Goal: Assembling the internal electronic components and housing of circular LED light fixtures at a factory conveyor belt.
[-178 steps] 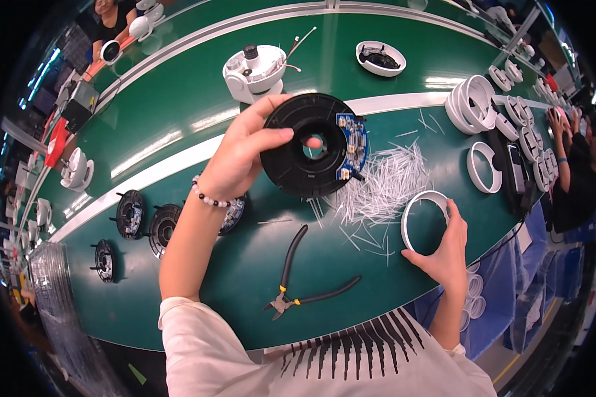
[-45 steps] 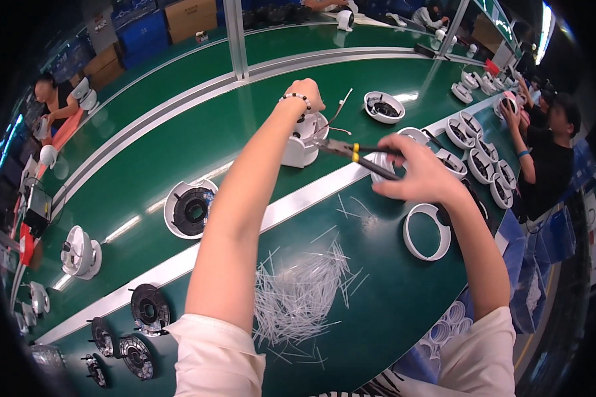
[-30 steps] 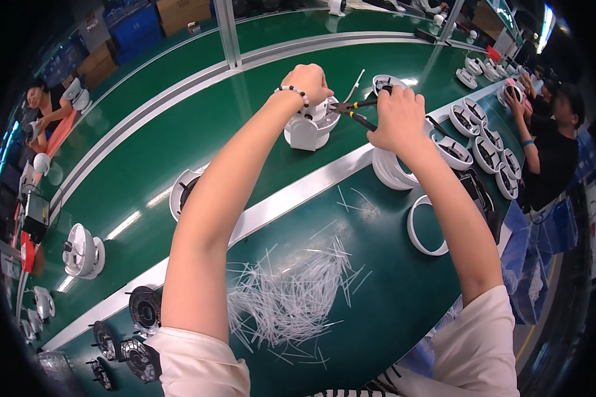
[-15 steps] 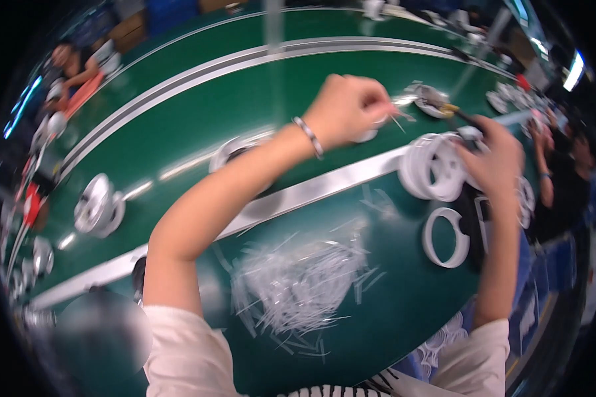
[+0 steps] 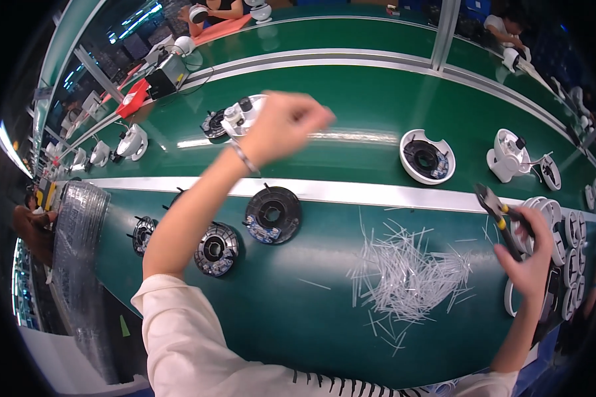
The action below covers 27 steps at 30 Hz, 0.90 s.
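Both hands reach out ahead: the right hand (image 5: pixel 535 259) grips black-handled pliers (image 5: pixel 494 207) with yellow bands, their handles spread and head pointing up and left, over the right part of a dark green worktop (image 5: pixel 298 311). The left hand (image 5: pixel 286 126) is blurred, fingers curled; whether it holds anything cannot be told.

Nearest on the worktop, right of centre, is a loose heap of thin white strips (image 5: pixel 410 274). A white ring (image 5: pixel 508 298) stands out beside the right wrist. Left of the heap — well apart from it — lie black discs (image 5: pixel 288 206) with circuit boards.

Beyond a pale strip (image 5: pixel 351 192) runs a glossy green surface (image 5: pixel 351 159). On it sits a white shell (image 5: pixel 414 176) with another black disc inside, and, farther right, a white housing with thin wires (image 5: pixel 506 165). A second white housing (image 5: pixel 235 119) is partly hidden behind the left hand — a black part (image 5: pixel 214 124) beside it. At the far side, a person holds a rounded white part (image 5: pixel 198 13).
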Each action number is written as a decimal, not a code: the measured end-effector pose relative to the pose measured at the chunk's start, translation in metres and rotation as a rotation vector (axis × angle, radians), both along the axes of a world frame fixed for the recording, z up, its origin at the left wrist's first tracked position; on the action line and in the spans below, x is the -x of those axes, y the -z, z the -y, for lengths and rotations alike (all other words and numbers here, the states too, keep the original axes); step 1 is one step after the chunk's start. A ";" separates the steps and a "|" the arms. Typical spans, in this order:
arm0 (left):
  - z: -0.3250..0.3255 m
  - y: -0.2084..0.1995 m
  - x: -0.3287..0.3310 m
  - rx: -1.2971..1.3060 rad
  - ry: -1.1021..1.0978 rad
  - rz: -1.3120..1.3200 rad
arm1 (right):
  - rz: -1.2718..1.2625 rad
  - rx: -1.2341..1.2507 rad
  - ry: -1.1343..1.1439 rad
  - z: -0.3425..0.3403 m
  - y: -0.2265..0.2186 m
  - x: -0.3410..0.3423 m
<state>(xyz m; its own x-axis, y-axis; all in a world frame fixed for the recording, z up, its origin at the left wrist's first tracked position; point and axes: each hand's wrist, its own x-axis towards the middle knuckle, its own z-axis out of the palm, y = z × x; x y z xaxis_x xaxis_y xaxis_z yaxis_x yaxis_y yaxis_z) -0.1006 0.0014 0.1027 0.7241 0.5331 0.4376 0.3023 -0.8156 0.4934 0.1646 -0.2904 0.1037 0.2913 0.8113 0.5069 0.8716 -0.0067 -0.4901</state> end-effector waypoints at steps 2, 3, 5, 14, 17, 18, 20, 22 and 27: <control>-0.047 -0.012 0.022 -0.144 -0.111 0.089 | 0.017 0.060 -0.076 -0.031 -0.010 0.005; -0.071 -0.010 0.030 -0.340 -0.134 -0.045 | -0.026 0.065 -0.120 -0.051 -0.009 0.009; -0.110 0.002 0.041 -0.315 -0.186 -0.322 | 0.074 0.067 -0.151 -0.098 -0.006 0.023; -0.101 -0.001 0.025 -0.296 -0.170 -0.594 | 0.229 0.227 -0.216 -0.242 0.023 0.077; -0.094 0.002 0.028 -0.336 -0.120 -0.539 | 0.252 0.230 -0.232 -0.260 0.029 0.090; -0.095 0.004 0.027 -0.333 -0.120 -0.532 | 0.259 0.271 -0.207 -0.262 0.028 0.092; -0.097 0.008 0.031 -0.350 -0.096 -0.465 | 0.261 0.315 -0.191 -0.267 0.029 0.098; -0.097 0.009 0.031 -0.330 -0.091 -0.460 | 0.306 0.359 -0.175 -0.267 0.026 0.101; -0.093 0.008 0.019 -0.343 -0.049 -0.436 | 0.351 0.316 -0.168 -0.266 0.023 0.099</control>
<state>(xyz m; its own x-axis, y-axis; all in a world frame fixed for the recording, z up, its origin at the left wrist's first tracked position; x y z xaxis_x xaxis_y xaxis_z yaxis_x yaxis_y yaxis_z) -0.1194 0.0946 0.0947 0.8547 0.4505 0.2577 0.4609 -0.8872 0.0225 0.0656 -0.0245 0.0809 0.0000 0.9620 0.2730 0.9853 0.0466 -0.1641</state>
